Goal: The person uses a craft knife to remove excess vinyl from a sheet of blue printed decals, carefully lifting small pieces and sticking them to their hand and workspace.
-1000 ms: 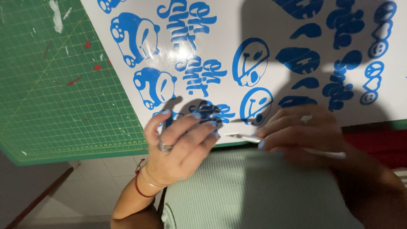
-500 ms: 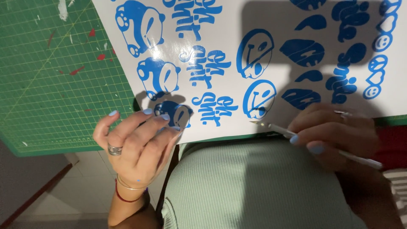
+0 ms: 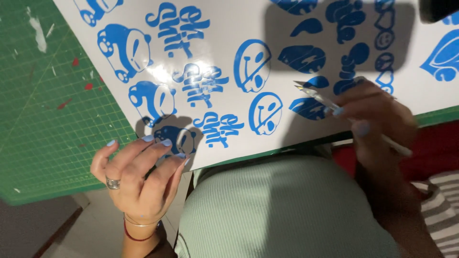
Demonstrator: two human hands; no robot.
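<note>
On the green cutting mat (image 3: 43, 119) lies a white sheet (image 3: 229, 28) of blue stickers. Her right hand (image 3: 377, 119) grips a craft knife (image 3: 318, 98) over it; the left hand (image 3: 138, 177) hovers loose, holding nothing, at the sheet's near corner above pale floor (image 3: 91, 229).

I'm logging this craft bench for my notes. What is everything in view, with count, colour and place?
Sticker sheet: one, white with blue cut shapes, across the top and centre.
Cutting mat: one, green with a grid and red specks, under the sheet, mostly at left.
Weeding tool: one, slim and pale, over the sheet at right.
Ribbed cloth: one, pale green, bottom centre.
Striped cloth: one, bottom right.
Left hand: ringed, fingers curled at the sheet's lower edge, holding nothing I can make out.
Right hand: grip closed on the tool.
</note>
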